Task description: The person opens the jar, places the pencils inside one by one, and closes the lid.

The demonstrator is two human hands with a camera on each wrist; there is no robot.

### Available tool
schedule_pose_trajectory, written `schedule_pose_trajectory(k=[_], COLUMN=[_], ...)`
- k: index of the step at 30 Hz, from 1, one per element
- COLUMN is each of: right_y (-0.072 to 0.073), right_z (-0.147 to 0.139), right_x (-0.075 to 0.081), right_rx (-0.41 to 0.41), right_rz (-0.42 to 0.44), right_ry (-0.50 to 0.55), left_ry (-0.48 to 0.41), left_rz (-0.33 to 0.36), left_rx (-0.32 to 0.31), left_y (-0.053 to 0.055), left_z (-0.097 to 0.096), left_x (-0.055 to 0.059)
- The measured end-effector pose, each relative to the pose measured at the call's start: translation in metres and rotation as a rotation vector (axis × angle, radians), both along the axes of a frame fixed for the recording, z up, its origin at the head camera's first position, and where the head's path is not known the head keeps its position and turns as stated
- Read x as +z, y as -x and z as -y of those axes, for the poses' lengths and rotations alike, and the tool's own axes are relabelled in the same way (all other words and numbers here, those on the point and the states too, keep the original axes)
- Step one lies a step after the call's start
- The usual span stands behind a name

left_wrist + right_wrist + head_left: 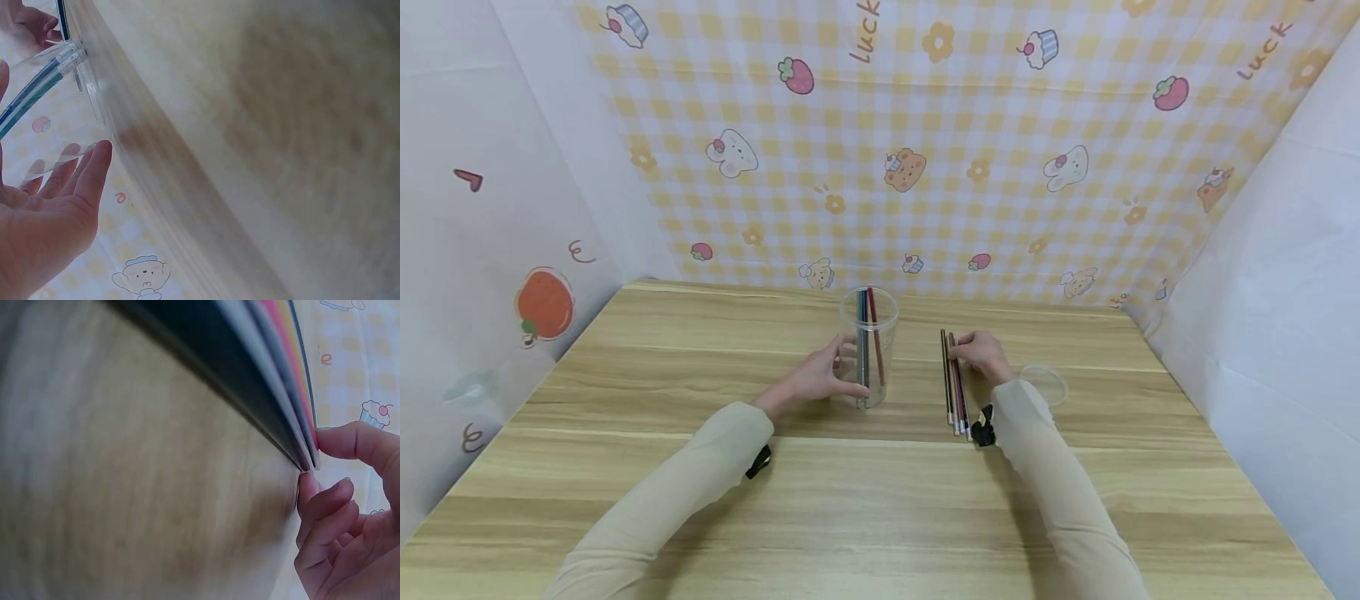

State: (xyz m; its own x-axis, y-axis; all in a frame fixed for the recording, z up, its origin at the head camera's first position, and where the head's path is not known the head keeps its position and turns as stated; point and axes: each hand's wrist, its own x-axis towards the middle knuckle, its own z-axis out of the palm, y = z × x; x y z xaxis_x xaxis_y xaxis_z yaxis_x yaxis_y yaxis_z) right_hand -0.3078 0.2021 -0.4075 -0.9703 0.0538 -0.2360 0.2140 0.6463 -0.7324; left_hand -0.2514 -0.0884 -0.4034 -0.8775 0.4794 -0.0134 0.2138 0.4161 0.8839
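Sleeves (658,487) are crossing the table (880,508) | my left hand (815,377) is curling round the upright clear cup (890,350); likely light, squeezable, wanting gentle holding | my right hand (983,353) is pinching pencils (956,392), right of it, near their far ends; probably stiff.

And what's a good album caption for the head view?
Left hand holding a clear cup of pencils, right hand pinching loose pencils beside it.
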Motion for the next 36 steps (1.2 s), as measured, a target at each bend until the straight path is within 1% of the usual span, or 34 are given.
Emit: schedule_pose_trajectory(k=[5, 9, 12, 15, 21, 25, 36], right_y=[-0.001, -0.003, -0.005, -0.007, -0.005, -0.003, -0.002], right_z=[0.001, 0.0, -0.001, -0.003, -0.006, -0.008, -0.02], right_x=[0.0, 0.002, 0.003, 0.003, 0.001, -0.001, 0.0], right_rx=[-0.001, 0.008, 0.01, 0.005, 0.001, -0.006, 0.015], right_rz=[-0.004, -0.002, -0.007, -0.009, 0.008, 0.017, 0.016], right_ry=[0.014, 0.055, 0.074, 0.08, 0.12, 0.151, 0.328], left_ry=[-0.005, -0.014, -0.024, -0.033, -0.006, -0.009, -0.011], left_rz=[-0.009, -0.016, -0.008, 0.005, -0.001, 0.006, -0.002], left_rx=[-0.008, -0.027, -0.034, -0.035, -0.015, -0.011, -0.015], left_y=[0.0, 0.0, -0.001, -0.001, 0.0, 0.0, 0.002], left_z=[0.0, 0.0, 0.0, 0.0, 0.0, 0.0, 0.001], left_x=[0.0, 0.001, 0.002, 0.003, 0.002, 0.0, -0.001])
